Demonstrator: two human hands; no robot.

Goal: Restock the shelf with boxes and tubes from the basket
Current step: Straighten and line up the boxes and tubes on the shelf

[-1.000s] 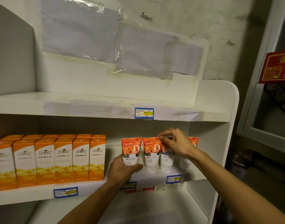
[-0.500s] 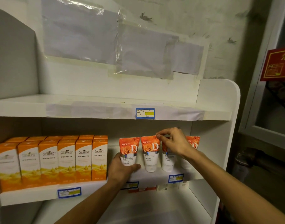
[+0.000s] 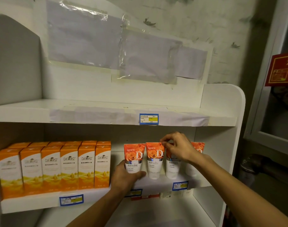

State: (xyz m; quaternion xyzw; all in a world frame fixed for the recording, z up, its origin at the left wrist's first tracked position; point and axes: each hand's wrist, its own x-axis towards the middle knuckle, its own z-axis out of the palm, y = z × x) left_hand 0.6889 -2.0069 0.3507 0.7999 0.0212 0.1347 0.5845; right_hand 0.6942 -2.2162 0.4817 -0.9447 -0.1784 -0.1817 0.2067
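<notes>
Head view shows four tubes standing cap-down in a row toward the right end of the middle shelf (image 3: pixel 156 185), close to its front edge, with boxes (image 3: pixel 58 166) filling the left end. They look top-heavy, so a sideways nudge could well topple one into its neighbours or off the edge. Left hand (image 3: pixel 125 177) reaches up from below, fingers and thumb curled around the base of the first tube (image 3: pixel 133 158). Right hand (image 3: pixel 177 148) arches over from the right, fingertips pinching the top of the third tube (image 3: pixel 171 166). No basket is visible.
</notes>
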